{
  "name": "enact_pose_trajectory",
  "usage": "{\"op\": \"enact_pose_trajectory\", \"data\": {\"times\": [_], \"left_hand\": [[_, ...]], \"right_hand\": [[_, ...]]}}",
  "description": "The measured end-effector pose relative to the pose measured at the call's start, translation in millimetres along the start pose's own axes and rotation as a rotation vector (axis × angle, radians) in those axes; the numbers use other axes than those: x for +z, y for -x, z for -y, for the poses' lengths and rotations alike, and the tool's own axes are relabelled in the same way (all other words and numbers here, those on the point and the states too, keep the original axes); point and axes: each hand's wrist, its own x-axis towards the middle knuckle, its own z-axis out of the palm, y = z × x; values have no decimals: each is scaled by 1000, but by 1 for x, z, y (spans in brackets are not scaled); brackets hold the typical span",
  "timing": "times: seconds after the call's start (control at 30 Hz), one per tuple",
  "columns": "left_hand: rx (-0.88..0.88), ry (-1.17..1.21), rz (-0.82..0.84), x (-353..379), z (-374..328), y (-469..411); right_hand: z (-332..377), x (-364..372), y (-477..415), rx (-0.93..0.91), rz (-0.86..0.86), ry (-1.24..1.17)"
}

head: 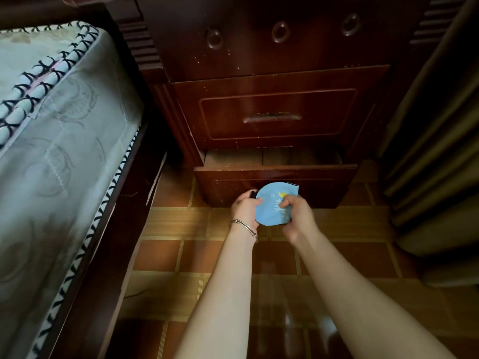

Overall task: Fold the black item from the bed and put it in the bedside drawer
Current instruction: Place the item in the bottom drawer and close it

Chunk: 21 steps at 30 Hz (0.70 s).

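Both my hands hold a small folded cloth item (pixel 272 203), light blue on the side facing me with a yellow and white print and a thin black edge. My left hand (pixel 243 207), with a thin bangle at the wrist, grips its left side, where a bit of black shows between the fingers. My right hand (pixel 298 216) pinches its right side. The item hangs in front of the bottom drawer (pixel 274 174) of the dark wooden bedside cabinet. That drawer is pulled open a little, and its inside looks dim and bare.
The upper drawer (pixel 277 115) with a metal handle is closed. The bed (pixel 51 141) with a grey-green patterned mattress fills the left side. Brown curtains (pixel 438 151) hang at the right. Orange floor tiles (pixel 220 257) lie beneath my arms.
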Motion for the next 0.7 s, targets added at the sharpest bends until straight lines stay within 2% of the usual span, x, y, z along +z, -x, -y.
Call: {"op": "enact_pose_trajectory", "data": {"times": [0.7], "left_hand": [[-13, 4, -44, -29, 35, 70]], "right_hand": [[-31, -24, 71, 47, -76, 7]]}}
